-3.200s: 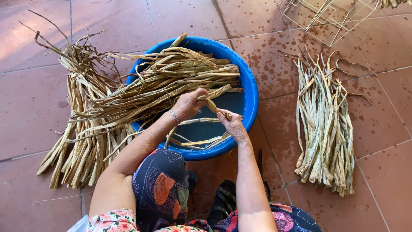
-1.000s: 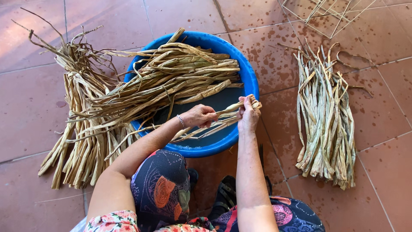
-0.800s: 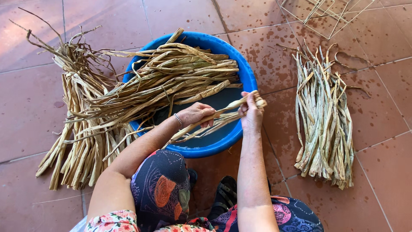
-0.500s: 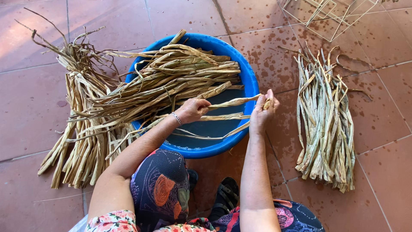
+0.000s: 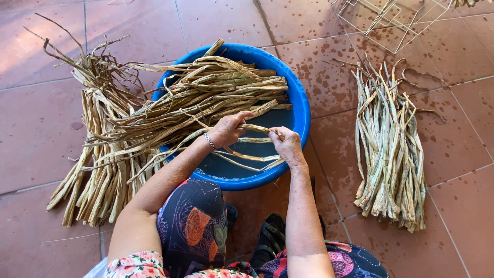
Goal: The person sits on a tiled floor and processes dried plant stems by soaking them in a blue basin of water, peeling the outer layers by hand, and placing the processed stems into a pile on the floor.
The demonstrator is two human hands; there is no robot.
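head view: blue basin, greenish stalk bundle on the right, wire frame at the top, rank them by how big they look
1. blue basin, plainly the widest.
2. greenish stalk bundle, long but narrow.
3. wire frame, though the picture's top edge cuts it off, so its full size is unsure.

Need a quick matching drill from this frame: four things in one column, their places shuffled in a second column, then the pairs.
Things:
1. blue basin
2. greenish bundle
3. wire rack
4. both hands, left hand and right hand

Places:
A. top right corner
B. on tiles right of the basin
C. on one strip over the water
D. middle, in front of the knees

Pairs: 1-D, 2-B, 3-A, 4-C
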